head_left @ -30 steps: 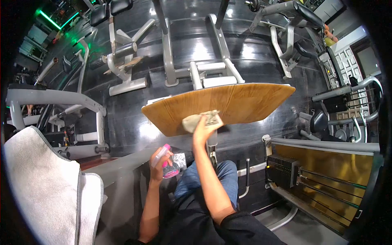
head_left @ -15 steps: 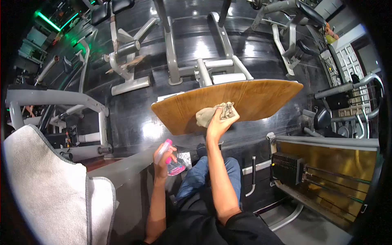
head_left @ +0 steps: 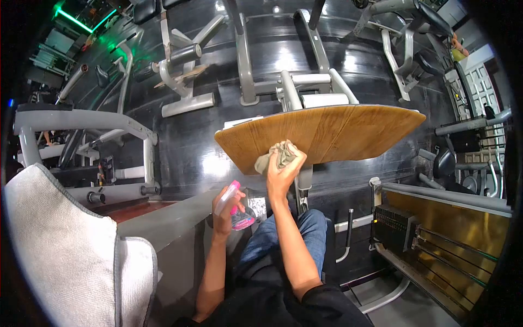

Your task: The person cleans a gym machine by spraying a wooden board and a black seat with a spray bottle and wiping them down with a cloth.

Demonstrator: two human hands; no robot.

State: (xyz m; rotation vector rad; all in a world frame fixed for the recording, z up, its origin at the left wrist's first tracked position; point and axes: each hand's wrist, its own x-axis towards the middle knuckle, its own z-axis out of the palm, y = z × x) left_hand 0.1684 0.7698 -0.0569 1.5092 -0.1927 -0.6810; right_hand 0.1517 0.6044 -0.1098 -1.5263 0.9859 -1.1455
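Note:
My right hand (head_left: 284, 173) is closed around a crumpled beige cloth (head_left: 284, 152), pressed against the left part of a curved brown wooden board (head_left: 348, 131). In my left hand (head_left: 222, 206) is a clear spray bottle (head_left: 242, 220) with a pink nozzle and pink label, held low and left of the board. My fingers wrap round the neck of the bottle. The board's surface slopes toward me, with grey metal tubing behind it.
A light grey towel (head_left: 60, 250) with dark edging hangs at the lower left, beside a grey machine frame (head_left: 81, 121). To my right stands a weight stack (head_left: 395, 224) with a gold panel (head_left: 457, 240). More gym machines stand on the dark floor (head_left: 272, 52) beyond the board.
My right hand has moved the cloth leftward along the board and bunched it more. The view has shifted slightly, so the board appears further right. The left hand still holds the spray bottle.

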